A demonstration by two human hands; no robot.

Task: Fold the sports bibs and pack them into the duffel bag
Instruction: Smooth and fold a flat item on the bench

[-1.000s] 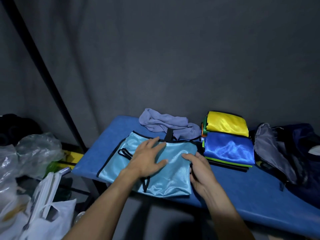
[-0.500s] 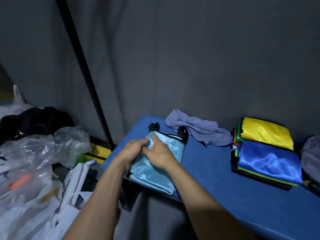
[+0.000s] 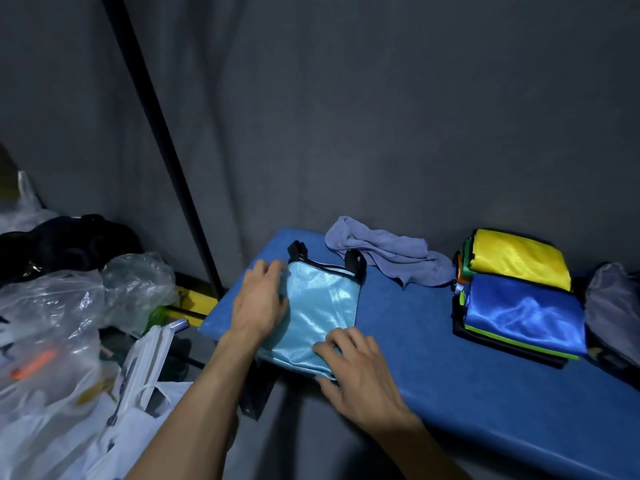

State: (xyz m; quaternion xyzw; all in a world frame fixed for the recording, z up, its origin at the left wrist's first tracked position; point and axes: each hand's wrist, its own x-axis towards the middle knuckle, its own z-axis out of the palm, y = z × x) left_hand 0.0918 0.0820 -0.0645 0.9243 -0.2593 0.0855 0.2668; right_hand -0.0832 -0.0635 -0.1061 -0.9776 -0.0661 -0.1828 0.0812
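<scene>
A folded light-blue bib (image 3: 318,310) is shown lying at the left end of the blue bench (image 3: 467,386). The left hand (image 3: 259,306) is laid on its left edge, fingers loosely curved; the right hand (image 3: 360,368) is pressed on its near right corner, fingers relaxed. A stack of folded bibs (image 3: 519,296) is seen well apart, beyond a grey towel (image 3: 391,258).

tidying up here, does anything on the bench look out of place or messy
Yes: a grey-purple towel lies crumpled behind the light blue bib, unlike the squared folded bib stack.
</scene>
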